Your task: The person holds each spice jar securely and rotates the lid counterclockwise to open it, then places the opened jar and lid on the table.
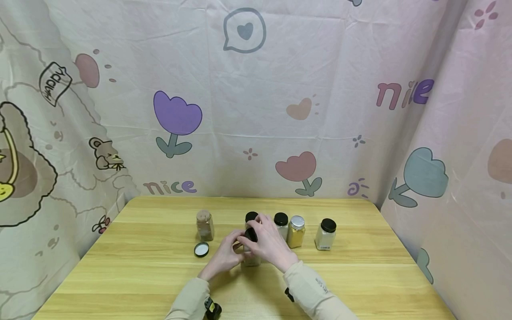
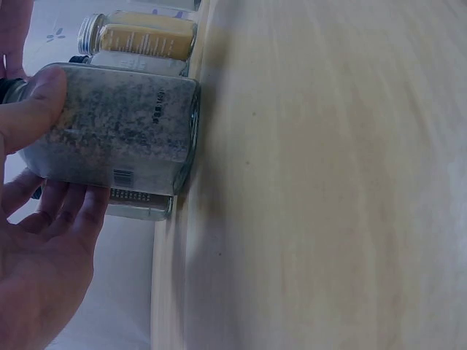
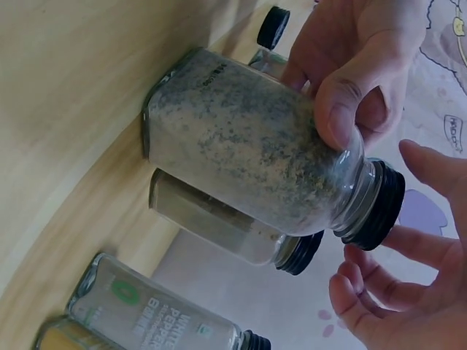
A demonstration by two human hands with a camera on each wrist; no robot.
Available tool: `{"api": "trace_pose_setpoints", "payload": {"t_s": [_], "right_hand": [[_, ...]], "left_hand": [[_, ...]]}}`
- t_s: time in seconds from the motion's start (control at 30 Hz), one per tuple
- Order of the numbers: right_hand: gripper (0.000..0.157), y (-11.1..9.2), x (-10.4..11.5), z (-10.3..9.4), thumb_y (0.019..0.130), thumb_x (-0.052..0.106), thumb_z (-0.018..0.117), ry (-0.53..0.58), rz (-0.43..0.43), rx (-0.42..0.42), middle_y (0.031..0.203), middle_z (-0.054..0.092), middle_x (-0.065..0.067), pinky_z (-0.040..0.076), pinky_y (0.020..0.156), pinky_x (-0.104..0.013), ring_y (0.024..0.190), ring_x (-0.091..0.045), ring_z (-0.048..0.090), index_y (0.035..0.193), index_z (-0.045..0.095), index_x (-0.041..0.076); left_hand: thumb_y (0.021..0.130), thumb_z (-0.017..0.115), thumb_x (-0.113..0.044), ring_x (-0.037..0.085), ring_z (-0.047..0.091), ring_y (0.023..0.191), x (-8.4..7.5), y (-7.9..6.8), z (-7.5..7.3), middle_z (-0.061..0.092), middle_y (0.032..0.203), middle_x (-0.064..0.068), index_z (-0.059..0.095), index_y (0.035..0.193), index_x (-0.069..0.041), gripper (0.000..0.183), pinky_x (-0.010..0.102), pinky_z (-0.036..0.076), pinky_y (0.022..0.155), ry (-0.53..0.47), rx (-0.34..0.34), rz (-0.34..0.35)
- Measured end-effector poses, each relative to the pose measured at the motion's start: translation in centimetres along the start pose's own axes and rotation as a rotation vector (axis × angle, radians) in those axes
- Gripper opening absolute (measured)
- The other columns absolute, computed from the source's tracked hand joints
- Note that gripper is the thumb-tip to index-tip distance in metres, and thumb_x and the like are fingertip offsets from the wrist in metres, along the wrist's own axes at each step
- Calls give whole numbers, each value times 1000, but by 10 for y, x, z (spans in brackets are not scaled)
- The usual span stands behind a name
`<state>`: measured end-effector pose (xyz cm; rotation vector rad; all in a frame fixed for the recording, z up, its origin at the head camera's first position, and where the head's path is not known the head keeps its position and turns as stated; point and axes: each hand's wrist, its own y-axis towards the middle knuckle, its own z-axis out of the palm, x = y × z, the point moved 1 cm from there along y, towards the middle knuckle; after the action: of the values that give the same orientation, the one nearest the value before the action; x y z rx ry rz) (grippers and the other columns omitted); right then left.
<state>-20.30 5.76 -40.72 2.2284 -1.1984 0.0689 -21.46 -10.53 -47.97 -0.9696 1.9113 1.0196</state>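
My left hand (image 1: 227, 257) grips a square glass jar (image 2: 117, 124) of speckled grey-green seasoning by its neck and shoulder, thumb on one side and fingers on the other. The jar stands upright on the table and has a black lid (image 3: 376, 208). Around that lid, my right hand (image 1: 271, 240) bends its thumb and fingers, the thumb tip at its edge and the index finger against its side. To the left stands a jar of brown powder (image 1: 206, 229) with its black lid off. That loose lid (image 1: 201, 249) lies with its white inside up.
Behind and right of my hands stand a black-lidded jar (image 1: 251, 216), a white pepper jar (image 3: 164, 313), a silver-lidded jar of yellow powder (image 1: 296, 234) and another black-lidded jar (image 1: 326, 236). A printed curtain (image 1: 240, 89) hangs behind the wooden table (image 1: 132, 266).
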Motion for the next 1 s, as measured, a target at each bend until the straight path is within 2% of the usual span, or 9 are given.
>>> {"api": "trace_pose_setpoints", "payload": {"t_s": [0.13, 0.23, 0.37, 0.53, 0.63, 0.8, 0.9, 1.0], "right_hand": [[34, 0, -1, 0, 88, 40, 76, -32, 4, -7, 91, 59, -3, 48, 75, -32, 87, -17, 52, 99, 73, 8], [30, 1, -1, 0, 88, 35, 76, -31, -1, 10, 92, 61, -3, 49, 75, -33, 86, -16, 54, 100, 74, 8], [28, 1, -1, -2, 88, 26, 76, 0, -14, 45, 100, 64, -5, 53, 82, -37, 92, -19, 59, 107, 74, 6], [30, 1, -2, -4, 87, 20, 75, 44, -52, 76, 105, 63, -6, 53, 85, -37, 97, -22, 59, 112, 73, 5], [31, 1, -1, -3, 88, 26, 75, 27, -48, 65, 103, 61, -5, 51, 84, -35, 97, -21, 56, 112, 72, 7], [38, 0, -1, -1, 88, 45, 75, -34, 5, 31, 97, 59, -5, 50, 78, -35, 93, -21, 55, 103, 71, 10], [36, -1, -1, 0, 88, 47, 74, -53, 23, 26, 97, 61, -5, 52, 78, -36, 92, -21, 57, 99, 72, 12], [32, 0, -2, -1, 89, 42, 75, -60, 15, 33, 98, 62, -5, 53, 78, -37, 90, -19, 58, 99, 73, 12]], "left_hand": [[78, 72, 9, 40, 58, 124, -1, 0, 0, 59, 129, 22, 57, 131, 4, 55, 42, 51, 109, 3, -3, 0], [79, 73, 8, 37, 59, 123, -1, 0, 0, 59, 128, 22, 57, 130, 4, 53, 40, 51, 109, -4, -5, -3], [79, 71, 11, 38, 57, 124, 0, 1, 0, 58, 129, 23, 56, 131, 6, 54, 40, 50, 111, -26, -3, -11], [80, 72, 10, 39, 56, 123, 0, 1, 0, 58, 129, 23, 55, 131, 6, 54, 41, 50, 111, -25, 2, -8], [79, 71, 11, 36, 57, 123, 0, 1, 0, 58, 129, 21, 56, 131, 5, 54, 39, 50, 111, -27, 2, -7], [75, 69, 14, 32, 60, 121, -2, 0, 0, 60, 124, 19, 59, 128, 3, 55, 38, 52, 109, -8, -6, -13], [78, 72, 11, 33, 61, 120, -2, 0, -1, 61, 124, 19, 59, 127, 2, 52, 38, 52, 108, -2, -9, -13], [81, 75, 6, 36, 60, 121, -2, 0, -1, 60, 125, 19, 59, 128, 2, 50, 39, 52, 109, 1, -9, -11]]}}
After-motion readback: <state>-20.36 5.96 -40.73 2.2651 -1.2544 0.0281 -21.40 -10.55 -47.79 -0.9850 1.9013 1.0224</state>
